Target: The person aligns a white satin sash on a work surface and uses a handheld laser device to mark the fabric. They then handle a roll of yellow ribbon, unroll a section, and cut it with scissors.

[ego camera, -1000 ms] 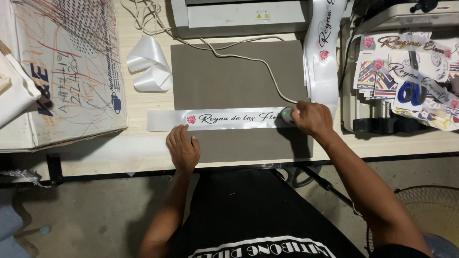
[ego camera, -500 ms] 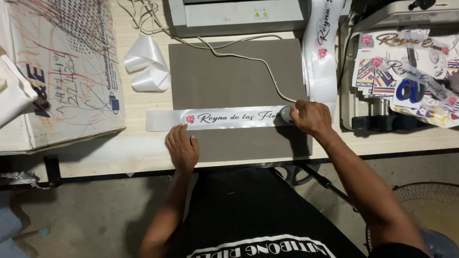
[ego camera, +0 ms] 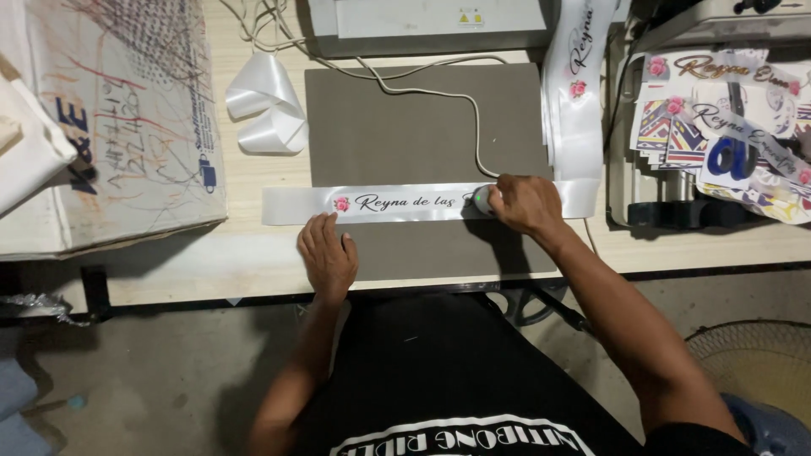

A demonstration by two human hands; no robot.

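A white satin ribbon point(ego camera: 397, 203) with a pink rose print and black script lies flat across a grey mat point(ego camera: 405, 127) on the wooden table. My left hand point(ego camera: 328, 256) rests palm down on the mat's front part, fingertips touching the ribbon's lower edge near the rose. My right hand point(ego camera: 525, 203) grips a small round corded tool point(ego camera: 482, 200) and presses it on the ribbon over the end of the script. Its thin white cord point(ego camera: 439, 93) runs back over the mat.
A grey machine point(ego camera: 427, 21) stands behind the mat. Looped white ribbon point(ego camera: 266, 105) lies left of the mat, beside a scribbled cardboard box point(ego camera: 118, 127). More printed ribbon point(ego camera: 579, 93) hangs at right, next to a stand with printed strips point(ego camera: 718, 127). A fan point(ego camera: 752, 363) sits below right.
My right hand has slid the round tool a little to the left along the ribbon, covering more of the script. My left hand has stayed put.
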